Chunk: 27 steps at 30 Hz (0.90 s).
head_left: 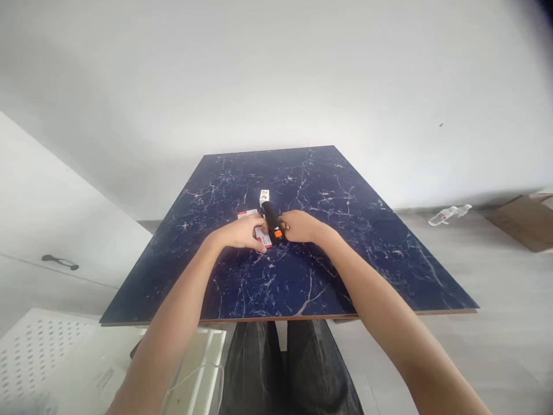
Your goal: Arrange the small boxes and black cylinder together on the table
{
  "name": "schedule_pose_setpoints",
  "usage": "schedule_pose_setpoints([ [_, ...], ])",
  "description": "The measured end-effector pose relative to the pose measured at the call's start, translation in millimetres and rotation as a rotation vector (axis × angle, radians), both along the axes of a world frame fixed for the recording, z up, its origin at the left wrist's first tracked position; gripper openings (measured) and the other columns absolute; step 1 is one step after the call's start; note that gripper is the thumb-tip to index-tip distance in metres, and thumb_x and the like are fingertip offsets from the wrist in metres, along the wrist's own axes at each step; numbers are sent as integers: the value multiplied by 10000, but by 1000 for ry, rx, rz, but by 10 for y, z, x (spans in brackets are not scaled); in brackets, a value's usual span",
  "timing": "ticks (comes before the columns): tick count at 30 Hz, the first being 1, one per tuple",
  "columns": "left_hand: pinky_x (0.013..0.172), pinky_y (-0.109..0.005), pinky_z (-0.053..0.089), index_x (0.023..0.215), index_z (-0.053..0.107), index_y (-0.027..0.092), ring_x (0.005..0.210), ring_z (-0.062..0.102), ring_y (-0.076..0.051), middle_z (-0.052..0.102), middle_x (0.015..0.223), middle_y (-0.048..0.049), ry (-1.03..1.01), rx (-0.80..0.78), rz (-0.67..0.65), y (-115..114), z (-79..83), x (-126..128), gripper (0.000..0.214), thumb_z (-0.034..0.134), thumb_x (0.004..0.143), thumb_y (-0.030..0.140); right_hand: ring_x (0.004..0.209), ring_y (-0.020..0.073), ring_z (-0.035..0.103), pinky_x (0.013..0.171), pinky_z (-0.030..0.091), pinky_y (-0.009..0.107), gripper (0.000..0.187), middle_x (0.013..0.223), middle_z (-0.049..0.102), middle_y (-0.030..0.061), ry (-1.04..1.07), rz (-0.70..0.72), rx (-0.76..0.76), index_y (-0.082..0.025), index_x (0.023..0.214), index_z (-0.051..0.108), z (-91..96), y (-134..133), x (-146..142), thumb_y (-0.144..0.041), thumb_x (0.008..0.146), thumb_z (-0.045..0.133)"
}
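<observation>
We see a black tool [272, 219] with an orange part at its near end, lying lengthwise near-to-far at the middle of the dark blue marbled desk [345, 253]. A small red-and-white box [262, 236] sits just left of its near end. Another red-and-white box [246, 214] lies flat a little farther left. A small white box [264, 197] stands upright at the tool's far tip.
</observation>
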State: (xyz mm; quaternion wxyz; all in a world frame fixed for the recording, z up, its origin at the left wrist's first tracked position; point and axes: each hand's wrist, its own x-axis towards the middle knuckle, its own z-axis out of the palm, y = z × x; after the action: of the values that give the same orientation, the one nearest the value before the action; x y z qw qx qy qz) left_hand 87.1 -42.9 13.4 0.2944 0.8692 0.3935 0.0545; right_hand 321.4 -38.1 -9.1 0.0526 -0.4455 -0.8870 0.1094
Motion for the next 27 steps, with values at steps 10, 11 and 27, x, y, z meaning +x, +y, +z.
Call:
schedule_pose_setpoints([
  [10, 812, -349, 511, 993, 678, 212, 927, 658, -235, 635, 1077, -55, -113, 21, 37, 48, -115, -6, 430, 873, 660, 402, 683, 206, 646, 591, 340, 291, 64, 772, 725, 57, -35, 56, -90, -215, 746, 665, 190, -119, 56, -256, 773, 624],
  [11, 822, -350, 511, 1008, 683, 214, 936, 661, -235, 644, 1090, -57, -118, 3, 33, 51, -101, -19, 430, 866, 670, 406, 681, 206, 643, 592, 339, 293, 69, 770, 723, 58, -36, 58, -88, -214, 740, 662, 191, -119, 55, -255, 774, 618],
  [27, 1026, -410, 477, 1258, 673, 233, 1197, 594, -268, 578, 1338, -98, -92, 228, 376, 222, -212, -230, 356, 498, 975, 358, 591, 202, 606, 553, 294, 323, 207, 669, 688, 82, -62, 62, -82, -202, 621, 606, 125, -100, 44, -252, 815, 554],
])
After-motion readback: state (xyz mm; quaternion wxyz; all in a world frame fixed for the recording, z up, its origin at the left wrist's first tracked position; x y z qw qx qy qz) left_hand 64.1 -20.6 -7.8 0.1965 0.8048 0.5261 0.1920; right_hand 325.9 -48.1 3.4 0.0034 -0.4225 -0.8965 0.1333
